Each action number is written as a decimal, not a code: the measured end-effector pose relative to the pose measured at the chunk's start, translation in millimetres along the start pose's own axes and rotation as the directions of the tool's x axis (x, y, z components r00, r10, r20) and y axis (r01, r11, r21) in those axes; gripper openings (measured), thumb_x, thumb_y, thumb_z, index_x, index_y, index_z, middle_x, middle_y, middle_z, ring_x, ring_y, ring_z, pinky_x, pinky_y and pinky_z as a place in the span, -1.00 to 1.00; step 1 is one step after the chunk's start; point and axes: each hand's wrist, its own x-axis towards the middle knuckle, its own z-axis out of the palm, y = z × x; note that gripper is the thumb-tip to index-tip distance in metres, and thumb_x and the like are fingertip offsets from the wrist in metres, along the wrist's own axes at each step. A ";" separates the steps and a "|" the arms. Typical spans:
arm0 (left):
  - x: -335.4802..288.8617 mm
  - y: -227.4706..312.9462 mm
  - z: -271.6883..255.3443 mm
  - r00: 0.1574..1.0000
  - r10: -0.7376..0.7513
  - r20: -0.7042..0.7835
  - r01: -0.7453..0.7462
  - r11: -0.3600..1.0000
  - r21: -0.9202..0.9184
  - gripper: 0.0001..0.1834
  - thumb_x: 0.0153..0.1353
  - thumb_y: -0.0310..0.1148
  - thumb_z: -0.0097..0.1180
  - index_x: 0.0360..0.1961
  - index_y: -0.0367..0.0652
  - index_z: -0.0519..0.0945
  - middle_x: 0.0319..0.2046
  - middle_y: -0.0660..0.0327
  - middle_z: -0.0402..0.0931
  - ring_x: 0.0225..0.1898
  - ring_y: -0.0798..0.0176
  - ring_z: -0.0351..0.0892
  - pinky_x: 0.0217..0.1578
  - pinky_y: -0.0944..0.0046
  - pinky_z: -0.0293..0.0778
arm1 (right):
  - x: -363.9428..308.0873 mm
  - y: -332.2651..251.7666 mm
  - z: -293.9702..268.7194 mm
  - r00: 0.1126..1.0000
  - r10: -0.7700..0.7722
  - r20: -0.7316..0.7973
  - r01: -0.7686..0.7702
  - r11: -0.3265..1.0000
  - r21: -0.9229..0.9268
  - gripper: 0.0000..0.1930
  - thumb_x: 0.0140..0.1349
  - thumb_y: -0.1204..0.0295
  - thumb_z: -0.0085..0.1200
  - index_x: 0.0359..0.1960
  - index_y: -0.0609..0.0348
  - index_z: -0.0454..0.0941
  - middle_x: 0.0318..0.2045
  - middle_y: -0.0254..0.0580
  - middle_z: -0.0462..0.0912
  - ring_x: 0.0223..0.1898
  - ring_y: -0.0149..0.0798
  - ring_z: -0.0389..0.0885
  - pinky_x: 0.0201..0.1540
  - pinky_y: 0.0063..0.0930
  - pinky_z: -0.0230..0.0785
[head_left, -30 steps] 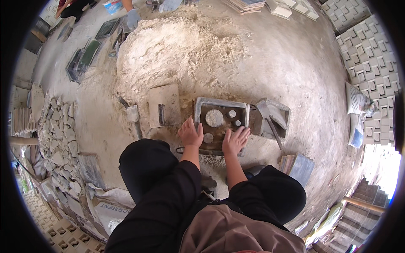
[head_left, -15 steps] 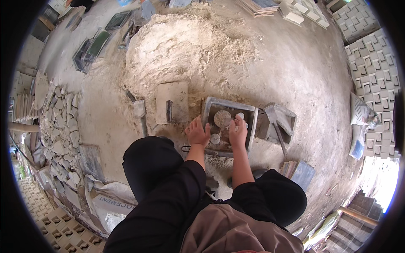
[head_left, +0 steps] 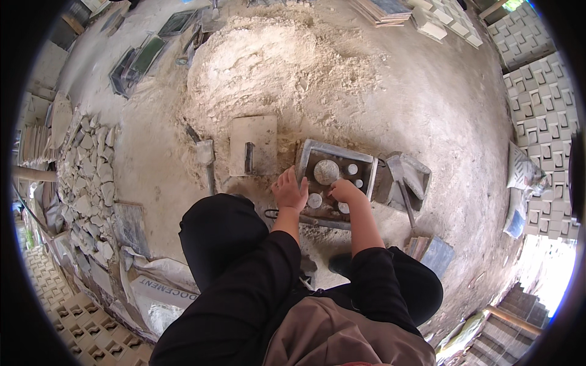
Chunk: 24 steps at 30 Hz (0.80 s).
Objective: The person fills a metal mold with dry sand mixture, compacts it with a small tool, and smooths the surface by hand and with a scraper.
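Observation:
A grey rectangular metal mould (head_left: 332, 147) lies on the ground before my knees. Inside it stand one large round disc (head_left: 326, 172) and several smaller round ones, such as the pale disc (head_left: 314, 200) at the near left. My left hand (head_left: 289, 190) rests at the mould's left rim, fingers stretched and apart, holding nothing. Over the inside of the mould is my right hand (head_left: 347, 191), just below the large disc. Its fingers are bent and drawn together, pointing down, and whatever they pinch is hidden.
Left of the mould lies a flat board with a handle (head_left: 253, 146), beside a trowel-like tool (head_left: 206, 152). A grey tray (head_left: 417, 177) with a long-handled tool (head_left: 403, 189) sits on the right. Beyond rises a pile of sandy material (head_left: 262, 67). Broken pieces (head_left: 88, 177) are heaped at far left.
My right hand has moved nearer to me from the mould's right side, its fingers now bent and closed, uncovering small discs. The left hand stays at the left rim.

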 end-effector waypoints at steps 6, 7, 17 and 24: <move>-0.7 2.5 0.9 1.000 0.001 0.001 -0.001 1.000 0.000 -0.43 0.13 -0.02 -0.17 0.11 -0.08 0.21 0.05 0.21 0.24 0.11 0.20 0.15 0.05 0.04 0.00 | 8.3 18.6 2.4 0.991 -0.002 -0.131 -0.001 1.000 -0.025 -0.76 0.00 0.43 -0.10 -0.31 0.23 0.53 -0.24 0.08 0.52 -0.15 0.06 0.46 -0.10 -0.22 0.29; -0.5 3.5 0.7 1.000 0.003 0.009 -0.003 1.000 -0.006 -0.43 0.13 -0.02 -0.17 0.11 -0.08 0.20 0.05 0.21 0.24 0.11 0.19 0.15 0.05 0.04 -0.01 | 9.6 22.3 4.7 0.985 -0.005 -0.175 0.003 1.000 -0.009 -0.76 0.02 0.45 -0.12 -0.31 0.25 0.52 -0.24 0.10 0.52 -0.16 0.08 0.45 -0.11 -0.21 0.29; -0.1 2.9 0.7 1.000 0.002 0.023 -0.001 0.999 -0.038 -0.45 0.16 -0.02 -0.21 0.11 -0.09 0.21 0.05 0.19 0.24 0.12 0.17 0.13 0.07 0.05 -0.02 | 2.9 26.0 32.5 0.767 -0.121 -0.630 0.300 0.936 0.185 -0.51 -0.07 0.66 -0.33 0.00 0.29 0.30 0.02 0.15 0.32 0.09 0.06 0.25 0.11 -0.31 0.12; 0.6 1.7 -0.8 0.998 -0.023 0.050 0.024 1.000 -0.009 -0.46 0.16 -0.02 -0.21 0.10 -0.08 0.22 0.05 0.20 0.25 0.12 0.17 0.14 0.06 0.05 0.00 | -16.2 11.7 -2.3 0.862 0.001 -0.507 0.272 0.844 0.463 -0.58 -0.02 0.62 -0.30 -0.10 0.14 0.44 -0.17 0.09 0.50 -0.02 -0.06 0.41 0.13 -0.31 0.07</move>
